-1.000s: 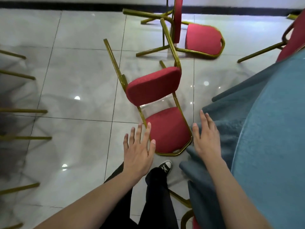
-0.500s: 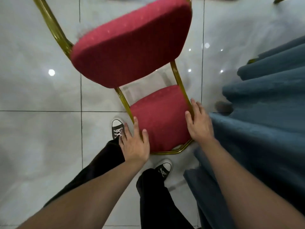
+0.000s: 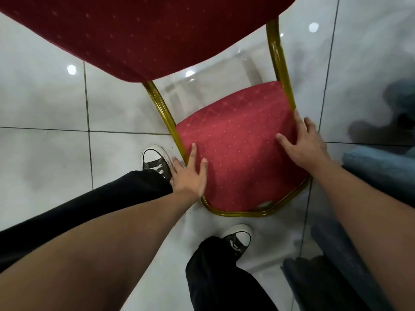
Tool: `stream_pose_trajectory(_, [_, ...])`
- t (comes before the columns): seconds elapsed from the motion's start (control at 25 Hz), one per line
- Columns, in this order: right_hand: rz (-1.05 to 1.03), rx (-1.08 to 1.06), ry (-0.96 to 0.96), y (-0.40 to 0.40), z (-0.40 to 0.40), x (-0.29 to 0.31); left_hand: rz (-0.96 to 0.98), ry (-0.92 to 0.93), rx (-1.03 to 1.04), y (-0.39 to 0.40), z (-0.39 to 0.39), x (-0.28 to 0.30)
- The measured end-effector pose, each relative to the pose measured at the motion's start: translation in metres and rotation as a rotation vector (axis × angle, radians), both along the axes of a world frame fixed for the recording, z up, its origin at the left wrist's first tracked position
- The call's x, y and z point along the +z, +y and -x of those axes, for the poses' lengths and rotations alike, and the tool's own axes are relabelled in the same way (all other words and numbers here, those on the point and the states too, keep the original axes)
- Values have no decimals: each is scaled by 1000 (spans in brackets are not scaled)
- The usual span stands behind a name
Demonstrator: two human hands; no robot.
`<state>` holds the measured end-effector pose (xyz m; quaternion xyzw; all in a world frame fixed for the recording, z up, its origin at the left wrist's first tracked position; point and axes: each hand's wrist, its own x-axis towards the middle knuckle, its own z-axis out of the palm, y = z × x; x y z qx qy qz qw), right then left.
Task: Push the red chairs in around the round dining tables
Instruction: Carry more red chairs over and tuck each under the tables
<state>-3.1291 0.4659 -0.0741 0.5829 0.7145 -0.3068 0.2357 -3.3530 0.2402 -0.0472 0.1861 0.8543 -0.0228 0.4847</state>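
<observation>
A person bends over a red upholstered chair with a gold-coloured metal frame (image 3: 238,158), seen from directly above on a glossy pale grey tiled floor (image 3: 45,104). The chair's padded red backrest (image 3: 143,34) fills the far part of the view, very close to the camera, while its dotted red seat cushion (image 3: 235,153) sits in the middle of the scene, ringed by the gold tube of the frame.

The left hand (image 3: 189,173) lies on the near-left corner of the seat, fingers spread and flat on the fabric, with the outer fingers hanging over the gold rail; whether they curl under the rail cannot be told. The right hand (image 3: 302,142) rests on the right edge of the seat, thumb laid on the cushion and fingers reaching along the rail on the far-right side; a firm grasp cannot be confirmed there either.

Two black canvas sneakers with white toe caps stand on the tiles: the left shoe (image 3: 155,160) just beside the left hand and the chair's left rail, the right shoe (image 3: 239,239) near the front rail of the seat. Black trouser legs (image 3: 215,277) run down to both shoes.

A dusty blue draped tablecloth (image 3: 370,171) hangs in folds at the right edge of the scene, just beside the right forearm and close to the chair's right side.
</observation>
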Motion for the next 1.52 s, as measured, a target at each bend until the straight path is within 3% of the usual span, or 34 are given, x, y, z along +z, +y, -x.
stream_pose_trajectory(0.4, [69,-97,173,-4,-20,-29,-216,-39,282,-15,-22,-31])
stream_pose_trajectory(0.56, [42,-70,172,-11,-17,-6,-246,14,260,-21,-17,-17])
stream_pose_trajectory(1.08, [45,-60,85,-27,27,210,-130,39,211,-25,34,186])
stream_pose_trajectory(1.32, [-207,-17,22,-32,33,293,-213,79,167,-24,46,265])
stream_pose_trajectory(1.52, [-219,-40,5,-38,31,357,-215,75,163,-29,44,318])
